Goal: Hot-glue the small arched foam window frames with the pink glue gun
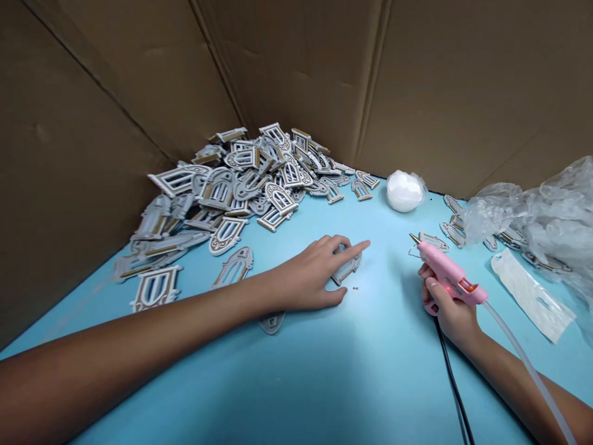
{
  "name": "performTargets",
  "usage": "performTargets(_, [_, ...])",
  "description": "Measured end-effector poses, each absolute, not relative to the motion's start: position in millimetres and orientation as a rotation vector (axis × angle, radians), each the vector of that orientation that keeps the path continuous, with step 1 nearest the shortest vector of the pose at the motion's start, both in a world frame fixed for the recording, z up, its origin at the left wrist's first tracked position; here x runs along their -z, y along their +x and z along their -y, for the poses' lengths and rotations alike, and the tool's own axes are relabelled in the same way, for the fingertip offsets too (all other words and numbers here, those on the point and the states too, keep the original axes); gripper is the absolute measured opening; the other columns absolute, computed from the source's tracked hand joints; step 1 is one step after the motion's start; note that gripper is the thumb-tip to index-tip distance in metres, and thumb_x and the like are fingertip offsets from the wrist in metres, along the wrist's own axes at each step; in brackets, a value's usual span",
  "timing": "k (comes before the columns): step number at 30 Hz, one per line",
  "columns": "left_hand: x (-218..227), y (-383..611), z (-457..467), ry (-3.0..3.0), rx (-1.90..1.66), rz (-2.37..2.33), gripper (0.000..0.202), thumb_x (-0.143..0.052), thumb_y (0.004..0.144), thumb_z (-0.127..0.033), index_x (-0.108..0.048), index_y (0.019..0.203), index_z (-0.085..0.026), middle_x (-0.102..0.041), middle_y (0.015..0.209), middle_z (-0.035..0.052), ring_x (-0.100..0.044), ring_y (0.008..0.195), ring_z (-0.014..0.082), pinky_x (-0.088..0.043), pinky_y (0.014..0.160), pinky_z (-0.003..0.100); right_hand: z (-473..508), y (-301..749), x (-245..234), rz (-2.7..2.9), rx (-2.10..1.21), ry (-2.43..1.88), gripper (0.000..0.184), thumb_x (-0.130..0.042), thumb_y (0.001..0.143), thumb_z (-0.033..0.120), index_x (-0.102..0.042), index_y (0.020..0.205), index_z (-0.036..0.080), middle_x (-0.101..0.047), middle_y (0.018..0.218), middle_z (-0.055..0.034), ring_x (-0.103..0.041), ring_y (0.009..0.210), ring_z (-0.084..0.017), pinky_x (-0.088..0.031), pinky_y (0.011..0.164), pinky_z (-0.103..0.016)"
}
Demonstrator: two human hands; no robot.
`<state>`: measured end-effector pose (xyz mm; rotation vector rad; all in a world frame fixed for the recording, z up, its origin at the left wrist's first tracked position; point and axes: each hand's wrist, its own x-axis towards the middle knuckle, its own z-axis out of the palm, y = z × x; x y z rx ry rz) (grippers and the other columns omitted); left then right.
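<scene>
My left hand [315, 272] lies on the blue table and presses a small grey arched window piece [346, 267] down with its fingers stretched over it. My right hand [447, 306] is closed round the handle of a pink hot glue gun [449, 275]. The gun's brass nozzle points up and left, a short way right of the window piece and apart from it. A clear glue stick sticks out of the gun's back, and a black cord runs toward me. Two tiny specks lie on the table beside the piece.
A big heap of grey window pieces [231, 185] fills the far left corner against brown cardboard walls [296, 62]. A white ball [404, 190] sits at the back. Crumpled clear plastic bags [542, 216], more pieces and a flat plastic packet [530, 293] lie to the right.
</scene>
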<state>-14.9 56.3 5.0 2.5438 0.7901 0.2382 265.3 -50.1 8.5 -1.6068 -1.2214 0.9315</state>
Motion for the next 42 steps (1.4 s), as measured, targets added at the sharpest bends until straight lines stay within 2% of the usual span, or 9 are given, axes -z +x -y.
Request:
performTargets(4, [-18.2,-24.4,-65.1,2.49,-0.047,-0.748,0.094,-0.06,0.081,-0.026,-0.021,0.166,-0.026,-0.039,0.158,0.0115,-0.06,0.123,0.0287,-0.05,0.098,0.032,50.8,263.8,-8.2,1.208,-0.922,-1.636,0.03,-0.064,0.084,0.052,-0.061,0.088,0.022,-0.05,0.061,0.0036,-0.046,0.05,-0.013,-0.042,0.043,-0.026])
performTargets(7, [-22.3,-24.9,-64.3,2.466,0.0,-0.724,0.083,-0.058,0.08,-0.023,-0.036,0.159,-0.027,-0.04,0.159,0.0082,-0.068,0.107,0.0236,-0.052,0.085,0.028,51.1,262.7,-8.0,1.189,-0.886,-1.626,0.031,-0.065,0.082,0.052,-0.061,0.09,0.022,-0.054,0.064,0.0025,-0.049,0.051,-0.014,-0.043,0.044,-0.027])
performTargets(12, [-20.7,-18.9,-56.1,2.439,-0.053,-0.817,0.047,-0.064,0.085,-0.031,-0.06,0.131,-0.023,-0.053,0.141,0.0096,-0.068,0.103,0.0249,-0.053,0.089,0.034,49.7,263.8,-7.1,1.209,-0.897,-1.58,0.03,-0.065,0.083,0.051,-0.061,0.089,0.022,-0.053,0.062,0.0028,-0.046,0.049,-0.013,-0.041,0.042,-0.026])
performTargets(18, [-23.2,-28.0,-71.4,2.514,-0.024,-0.747,0.073,-0.079,0.076,-0.034,-0.05,0.143,-0.027,-0.038,0.163,0.0134,-0.039,0.146,0.0395,-0.038,0.117,0.053,50.8,267.6,-3.8,1.202,-0.921,-1.587,0.03,-0.064,0.085,0.052,-0.061,0.088,0.022,-0.051,0.061,0.0031,-0.045,0.048,-0.013,-0.039,0.041,-0.026])
performTargets(23, [-21.3,-34.0,-81.4,2.415,-0.096,-0.71,0.077,-0.072,0.083,-0.032,-0.04,0.153,-0.024,-0.054,0.148,0.0125,-0.048,0.141,0.0318,-0.041,0.116,0.044,51.7,267.9,-3.6,1.356,-0.961,-1.619,0.027,-0.066,0.088,0.048,-0.063,0.092,0.022,-0.054,0.065,0.0019,-0.048,0.052,-0.014,-0.04,0.045,-0.027])
performTargets(28, [-11.8,-28.9,-76.3,2.46,-0.114,-0.664,0.098,-0.072,0.074,-0.03,-0.028,0.161,-0.021,-0.042,0.162,0.0157,-0.034,0.151,0.0378,-0.034,0.121,0.052,54.7,265.1,-7.2,1.627,-0.851,-1.5,0.019,-0.07,0.084,0.038,-0.061,0.077,0.022,-0.059,0.071,-0.0008,-0.054,0.06,-0.015,-0.046,0.055,-0.029])
performTargets(31, [-4.8,-25.0,-74.6,2.518,-0.141,-0.53,0.08,-0.064,0.078,-0.024,-0.041,0.155,-0.026,-0.041,0.165,0.0113,-0.032,0.154,0.0374,-0.029,0.122,0.056,57.0,267.4,-4.5,1.426,-0.933,-1.504,0.026,-0.066,0.087,0.048,-0.062,0.085,0.022,-0.055,0.062,0.0012,-0.049,0.05,-0.014,-0.04,0.045,-0.028])
performTargets(36, [2.4,-19.6,-71.3,2.586,-0.288,-0.588,0.03,-0.069,0.084,-0.039,-0.063,0.109,-0.023,-0.057,0.151,0.0129,-0.044,0.145,0.0374,-0.033,0.116,0.053,52.0,269.5,-1.0,1.172,-0.952,-1.506,0.034,-0.063,0.089,0.056,-0.06,0.086,0.022,-0.053,0.057,0.0033,-0.045,0.045,-0.012,-0.037,0.041,-0.026])
performTargets(42, [-3.9,-19.7,-69.9,2.534,-0.274,-0.605,0.047,-0.074,0.078,-0.036,-0.055,0.118,-0.022,-0.052,0.154,0.014,-0.043,0.146,0.037,-0.033,0.116,0.05,40.9,269.3,-1.7,1.043,-1.109,-1.489,0.035,-0.069,0.085,0.054,-0.061,0.085,0.02,-0.056,0.057,0.003,-0.049,0.046,-0.012,-0.038,0.042,-0.024])
